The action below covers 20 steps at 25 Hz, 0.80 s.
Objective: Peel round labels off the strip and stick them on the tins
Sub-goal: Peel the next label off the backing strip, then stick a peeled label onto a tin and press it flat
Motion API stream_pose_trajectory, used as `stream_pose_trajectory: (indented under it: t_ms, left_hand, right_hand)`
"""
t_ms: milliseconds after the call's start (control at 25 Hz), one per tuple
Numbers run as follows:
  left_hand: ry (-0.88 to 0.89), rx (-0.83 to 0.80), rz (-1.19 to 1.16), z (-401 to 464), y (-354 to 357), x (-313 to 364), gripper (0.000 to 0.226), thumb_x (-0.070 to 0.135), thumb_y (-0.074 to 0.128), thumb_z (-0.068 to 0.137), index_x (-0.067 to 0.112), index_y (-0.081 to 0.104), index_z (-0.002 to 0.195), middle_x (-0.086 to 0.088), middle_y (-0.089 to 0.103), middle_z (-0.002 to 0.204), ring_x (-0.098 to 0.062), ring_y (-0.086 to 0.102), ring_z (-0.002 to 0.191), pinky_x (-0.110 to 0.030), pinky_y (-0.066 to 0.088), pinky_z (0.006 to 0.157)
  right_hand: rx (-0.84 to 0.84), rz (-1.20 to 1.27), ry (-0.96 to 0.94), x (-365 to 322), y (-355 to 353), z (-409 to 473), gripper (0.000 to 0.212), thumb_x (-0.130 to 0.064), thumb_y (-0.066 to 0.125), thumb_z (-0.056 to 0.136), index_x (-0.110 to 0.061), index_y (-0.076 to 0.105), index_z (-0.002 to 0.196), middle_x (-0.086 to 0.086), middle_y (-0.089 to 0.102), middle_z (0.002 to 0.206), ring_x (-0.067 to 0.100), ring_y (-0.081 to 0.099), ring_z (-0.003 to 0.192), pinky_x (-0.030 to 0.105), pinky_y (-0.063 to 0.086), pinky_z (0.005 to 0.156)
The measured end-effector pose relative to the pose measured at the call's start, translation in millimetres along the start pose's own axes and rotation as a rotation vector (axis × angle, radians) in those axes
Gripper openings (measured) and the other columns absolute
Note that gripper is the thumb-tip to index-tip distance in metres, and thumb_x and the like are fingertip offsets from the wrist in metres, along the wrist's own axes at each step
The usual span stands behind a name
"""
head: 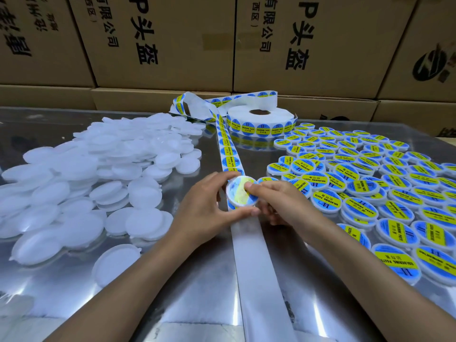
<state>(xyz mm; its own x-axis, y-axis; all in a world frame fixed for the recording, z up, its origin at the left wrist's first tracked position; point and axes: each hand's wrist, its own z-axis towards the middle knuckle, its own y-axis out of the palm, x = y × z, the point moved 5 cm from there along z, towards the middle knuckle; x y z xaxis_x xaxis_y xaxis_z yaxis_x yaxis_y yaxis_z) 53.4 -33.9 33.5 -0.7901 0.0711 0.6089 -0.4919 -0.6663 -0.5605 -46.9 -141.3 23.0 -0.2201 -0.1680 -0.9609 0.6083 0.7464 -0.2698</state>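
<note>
Resting between both hands above the middle of the table, a round white tin (240,193) is tilted toward the camera with a blue-and-yellow round label (243,192) lying on its face. The left hand (209,206) curls around the tin's left and lower rim, thumb along the bottom edge. The right hand (278,201) presses its thumb onto the label, the other fingers tucked under the tin's right side.

Beneath the hands runs the label strip (228,154), printed stickers on the far stretch and bare white backing (256,255) on the near stretch running to the bottom of the view. The strip leads back in loose loops to a label roll (261,122) lying flat near the table's far edge.

To the left lies a heap of plain white unlabelled tins (98,169), overlapping one another. To the right, labelled tins (370,188) spread out in crowded rows, many reading "SOLDERING PASTE".

All of it sits on a shiny metal tabletop (172,292) that mirrors the light in bright patches. Behind the table stands a wall of stacked brown cardboard cartons (172,45) printed with large black Chinese characters.
</note>
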Motion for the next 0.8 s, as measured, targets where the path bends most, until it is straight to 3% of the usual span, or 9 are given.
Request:
stream_pose_trajectory:
  t_ms: [120, 280, 360, 440, 560, 640, 720, 800]
  left_hand:
    - [-0.094, -0.099, 0.093, -3, 8, -12, 0.076, 0.067, 0.066, 0.066, 0.029, 0.051, 0.130, 0.014, 0.058, 0.105, -0.008, 0.056, 0.091, -0.023, 0.046, 0.079]
    - [-0.101, -0.199, 0.252, -5, 12, -23, 0.059, 0.055, 0.065, 0.077, 0.027, 0.055, 0.129, 0.013, 0.056, 0.122, -0.008, 0.050, 0.112, -0.023, 0.041, 0.093]
    - [-0.109, -0.249, 0.304, -7, 15, -26, 0.059, 0.055, 0.064, 0.079, 0.025, 0.056, 0.129, 0.011, 0.054, 0.130, -0.009, 0.047, 0.119, -0.026, 0.038, 0.100]
    - [-0.109, -0.255, 0.316, -7, 15, -26, 0.056, 0.054, 0.064, 0.080, 0.026, 0.058, 0.127, 0.011, 0.053, 0.135, -0.009, 0.047, 0.123, -0.027, 0.036, 0.103]
    - [-0.102, -0.228, 0.305, -6, 14, -24, 0.045, 0.053, 0.066, 0.079, 0.027, 0.067, 0.115, 0.012, 0.061, 0.126, -0.008, 0.053, 0.117, -0.025, 0.039, 0.099]
    - [-0.090, -0.219, 0.305, -5, 12, -21, 0.037, 0.053, 0.068, 0.077, 0.027, 0.072, 0.103, 0.011, 0.069, 0.107, -0.011, 0.059, 0.102, -0.031, 0.045, 0.089]
    - [-0.065, -0.226, 0.309, -5, 12, -17, 0.033, 0.055, 0.069, 0.075, 0.028, 0.072, 0.094, 0.010, 0.069, 0.091, -0.011, 0.059, 0.088, -0.034, 0.046, 0.082]
    - [-0.036, -0.238, 0.317, -5, 12, -14, 0.033, 0.056, 0.069, 0.074, 0.030, 0.071, 0.095, 0.011, 0.067, 0.088, -0.010, 0.057, 0.086, -0.034, 0.046, 0.081]
  right_hand:
    - [0.250, -0.184, -0.081, 2, -25, 8, 0.039, -0.038, 0.058, 0.091, -0.017, 0.045, 0.060, -0.006, 0.047, 0.038, 0.011, 0.040, 0.035, 0.020, 0.034, 0.040]
    - [0.436, -0.410, -0.027, 16, -52, 16, 0.023, -0.036, 0.060, 0.088, -0.020, 0.050, 0.075, -0.004, 0.060, 0.048, 0.010, 0.054, 0.039, 0.031, 0.048, 0.060]
    - [0.486, -0.401, 0.003, 19, -58, 17, 0.018, -0.034, 0.060, 0.087, -0.018, 0.053, 0.091, -0.005, 0.063, 0.051, 0.007, 0.055, 0.038, 0.031, 0.049, 0.063]
    - [0.543, -0.373, 0.013, 21, -63, 16, 0.034, -0.033, 0.061, 0.087, -0.017, 0.048, 0.114, -0.006, 0.065, 0.055, 0.009, 0.058, 0.041, 0.032, 0.051, 0.064]
    - [0.585, -0.301, 0.032, 23, -68, 15, 0.058, -0.029, 0.061, 0.088, -0.013, 0.032, 0.136, -0.006, 0.067, 0.058, 0.015, 0.062, 0.047, 0.038, 0.055, 0.068]
    - [0.596, -0.255, 0.036, 24, -68, 15, 0.061, -0.026, 0.060, 0.088, -0.013, 0.028, 0.138, -0.006, 0.067, 0.058, 0.021, 0.065, 0.055, 0.044, 0.056, 0.073]
    - [0.612, -0.318, 0.007, 20, -68, 14, 0.056, -0.024, 0.059, 0.087, -0.018, 0.033, 0.136, -0.006, 0.067, 0.059, 0.023, 0.068, 0.069, 0.041, 0.054, 0.075]
    - [0.584, -0.416, -0.110, 11, -62, 11, 0.037, -0.025, 0.060, 0.086, -0.025, 0.049, 0.122, -0.005, 0.066, 0.061, 0.019, 0.064, 0.074, 0.032, 0.047, 0.067]
